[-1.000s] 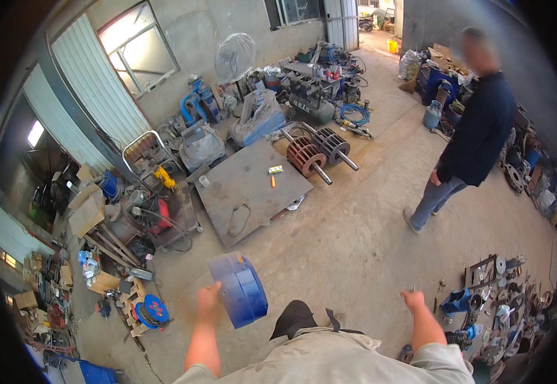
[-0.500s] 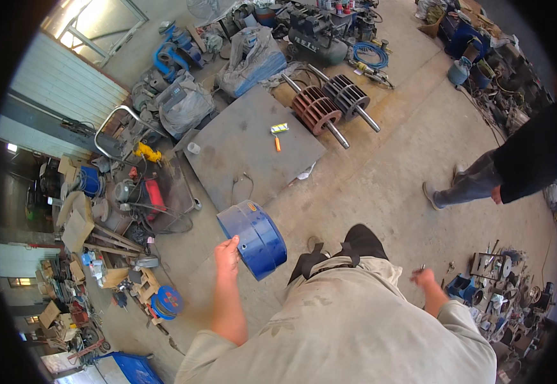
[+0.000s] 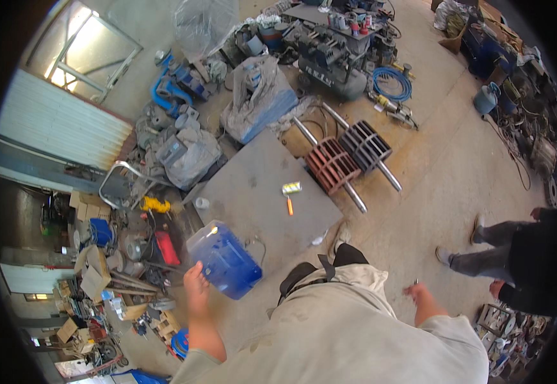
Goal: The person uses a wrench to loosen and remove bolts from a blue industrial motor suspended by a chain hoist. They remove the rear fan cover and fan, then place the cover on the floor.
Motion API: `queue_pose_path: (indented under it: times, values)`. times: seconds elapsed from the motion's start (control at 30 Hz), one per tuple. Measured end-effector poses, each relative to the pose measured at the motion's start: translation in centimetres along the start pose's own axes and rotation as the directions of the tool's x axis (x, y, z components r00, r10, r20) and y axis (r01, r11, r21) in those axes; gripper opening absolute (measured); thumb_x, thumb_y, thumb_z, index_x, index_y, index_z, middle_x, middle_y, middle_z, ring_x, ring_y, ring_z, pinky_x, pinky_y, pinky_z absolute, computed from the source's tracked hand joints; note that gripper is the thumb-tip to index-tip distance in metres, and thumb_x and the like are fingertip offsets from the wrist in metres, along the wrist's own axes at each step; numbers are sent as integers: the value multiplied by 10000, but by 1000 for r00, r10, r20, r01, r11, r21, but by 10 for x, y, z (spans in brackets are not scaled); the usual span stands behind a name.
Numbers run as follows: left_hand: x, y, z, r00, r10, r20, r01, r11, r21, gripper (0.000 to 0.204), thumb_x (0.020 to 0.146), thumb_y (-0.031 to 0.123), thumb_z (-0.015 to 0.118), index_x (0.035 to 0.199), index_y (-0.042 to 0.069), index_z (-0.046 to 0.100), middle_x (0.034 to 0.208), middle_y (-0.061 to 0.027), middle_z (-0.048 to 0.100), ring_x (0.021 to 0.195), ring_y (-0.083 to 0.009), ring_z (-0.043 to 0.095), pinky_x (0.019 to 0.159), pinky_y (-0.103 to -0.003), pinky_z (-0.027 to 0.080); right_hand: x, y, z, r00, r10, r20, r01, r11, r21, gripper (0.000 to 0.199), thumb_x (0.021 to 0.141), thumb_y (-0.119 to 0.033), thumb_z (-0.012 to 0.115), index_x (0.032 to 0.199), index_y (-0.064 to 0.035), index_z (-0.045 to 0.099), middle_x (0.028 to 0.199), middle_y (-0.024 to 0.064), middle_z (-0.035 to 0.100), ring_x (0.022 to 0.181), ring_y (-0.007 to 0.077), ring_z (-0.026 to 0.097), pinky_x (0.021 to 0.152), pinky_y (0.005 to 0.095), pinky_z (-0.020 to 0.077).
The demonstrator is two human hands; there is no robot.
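Observation:
My left hand (image 3: 196,280) grips the edge of a blue metal drum-shaped part (image 3: 228,264), held up beside the near left corner of a grey steel plate (image 3: 243,182). The drum looks smeared by motion. My right hand (image 3: 417,293) is out to the right of my body with its fingers curled; a small shiny bit shows at the fingertips, too small to name. Lying on the plate are a paint roller (image 3: 290,198) with an orange handle and a small whitish cup (image 3: 201,203).
Right of the plate lie a reddish finned rotor (image 3: 331,165) and a dark one (image 3: 365,146), both on steel shafts. An air compressor (image 3: 333,70) and a coiled blue hose (image 3: 392,84) sit behind. At right stands another person (image 3: 538,262). Machine parts crowd the left.
I have moved forward, so the plate and rotors appear closer. The drum in my left hand has swung toward the plate and tilted. The other person now appears lower in view.

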State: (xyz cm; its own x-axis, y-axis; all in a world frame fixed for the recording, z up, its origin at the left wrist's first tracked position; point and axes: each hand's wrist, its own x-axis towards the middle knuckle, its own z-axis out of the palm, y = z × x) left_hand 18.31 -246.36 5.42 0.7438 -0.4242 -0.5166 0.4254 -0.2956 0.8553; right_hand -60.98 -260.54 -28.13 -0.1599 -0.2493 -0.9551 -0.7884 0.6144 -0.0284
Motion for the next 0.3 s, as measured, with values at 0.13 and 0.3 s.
queue_pose_path:
  times: [0.13,0.3]
  values:
    - [40,72,27,991,112,-72,-112,994,4,326,984,283,773,748,216,558,545,118,336,429,-45,308,418,-240,215,11,-258,-175,788,-386,-479,403,912,-73,404,846,-364,826,1090,-43,802,1040,153,802,958,277,746,857,419,591]
    - [103,143,44,967,210,-143,-208,978,27,291,968,308,795,793,182,600,553,108,365,428,-45,332,405,-243,218,-91,-516,-311,594,-613,-521,727,686,21,496,884,-422,803,1251,-88,781,1060,150,816,982,262,774,881,369,584]
